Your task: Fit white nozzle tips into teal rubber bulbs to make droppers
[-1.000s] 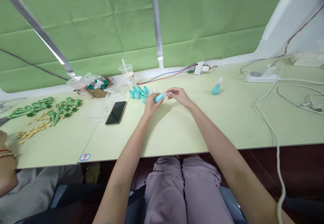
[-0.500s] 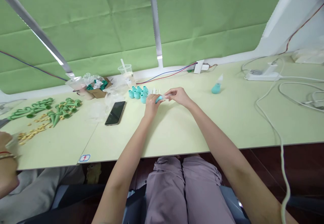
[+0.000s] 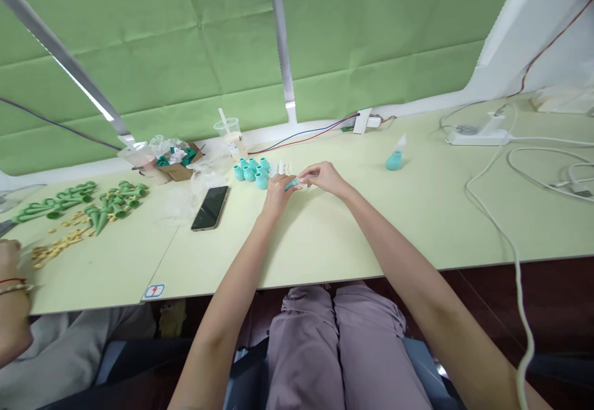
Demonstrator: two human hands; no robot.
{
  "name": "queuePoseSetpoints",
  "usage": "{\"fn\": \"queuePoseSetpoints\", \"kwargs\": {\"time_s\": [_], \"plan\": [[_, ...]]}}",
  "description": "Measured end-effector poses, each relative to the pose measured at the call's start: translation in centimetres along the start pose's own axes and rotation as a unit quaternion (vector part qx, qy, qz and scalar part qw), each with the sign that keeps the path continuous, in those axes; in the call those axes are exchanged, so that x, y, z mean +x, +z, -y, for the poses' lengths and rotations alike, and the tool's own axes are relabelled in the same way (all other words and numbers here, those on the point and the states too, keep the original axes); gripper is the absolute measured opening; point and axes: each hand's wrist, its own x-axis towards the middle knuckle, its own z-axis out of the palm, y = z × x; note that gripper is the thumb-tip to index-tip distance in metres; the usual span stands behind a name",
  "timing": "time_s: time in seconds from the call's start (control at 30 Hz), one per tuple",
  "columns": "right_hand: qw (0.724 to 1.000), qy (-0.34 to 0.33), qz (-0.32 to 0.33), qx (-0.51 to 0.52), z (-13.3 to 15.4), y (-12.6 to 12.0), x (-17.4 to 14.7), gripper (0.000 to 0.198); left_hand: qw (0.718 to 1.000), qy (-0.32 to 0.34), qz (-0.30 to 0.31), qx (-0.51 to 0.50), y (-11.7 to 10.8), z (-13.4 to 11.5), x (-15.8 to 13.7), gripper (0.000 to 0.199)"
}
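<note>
My left hand (image 3: 277,192) is closed around a turquoise rubber bulb (image 3: 290,184), mostly hidden by the fingers. Against the bulb's open end, my right hand (image 3: 325,178) pinches a small clear nozzle (image 3: 304,180). The two parts meet between my fingertips; I cannot tell how far one sits in the other. Just left of my hands stand several turquoise bulbs (image 3: 249,174), necks up. Behind my fingers lie small white, translucent pieces (image 3: 283,167). Off to the right, a turquoise bulb with a clear tip (image 3: 394,160) stands upright on the table.
A phone (image 3: 210,208) lies left of my hands, beside crumpled plastic bags (image 3: 185,196). Behind are a drink cup (image 3: 232,138) and a cardboard box (image 3: 179,170). Green horn-shaped parts (image 3: 118,200) lie far left, near a co-worker's arm (image 3: 12,311). A power strip (image 3: 477,137) and white cable lie right.
My hands stay together on the bulb and nozzle, with the left fingers now covering more of the bulb. The whole view has shifted slightly.
</note>
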Motion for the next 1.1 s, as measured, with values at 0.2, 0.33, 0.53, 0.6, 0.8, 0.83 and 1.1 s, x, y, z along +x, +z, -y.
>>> {"fn": "queuePoseSetpoints", "kwargs": {"time_s": [0.2,0.33,0.53,0.6,0.8,0.83,1.1], "plan": [[1.000,0.011,-0.002,0.022,-0.6,0.4,0.2,0.021,1.000,-0.001,0.004,0.016,0.2,0.2,0.0,0.025],[1.000,0.026,-0.005,0.010,-0.6,0.5,0.1,0.019,1.000,0.002,0.013,0.025,0.3,0.3,0.0,0.026],[0.998,0.050,-0.003,0.024,-0.3,0.3,-0.1,0.017,0.998,0.019,0.041,0.052,0.4,0.3,0.1,0.030],[0.998,0.055,0.001,0.033,-0.3,0.3,-0.1,0.016,0.997,0.025,0.046,0.063,0.3,0.1,0.0,0.034],[0.996,0.061,0.033,0.057,-0.5,0.0,-0.1,0.017,0.994,0.023,0.063,0.090,-0.3,-0.9,-0.3,0.054],[0.996,0.060,0.036,0.061,-0.5,-0.1,-0.1,0.017,0.994,0.027,0.063,0.089,-0.4,-1.0,-0.3,0.056],[0.988,0.095,0.079,0.090,-0.4,-0.7,-0.4,0.018,0.986,0.096,0.089,0.099,-0.5,-1.6,-0.7,0.058]]}}
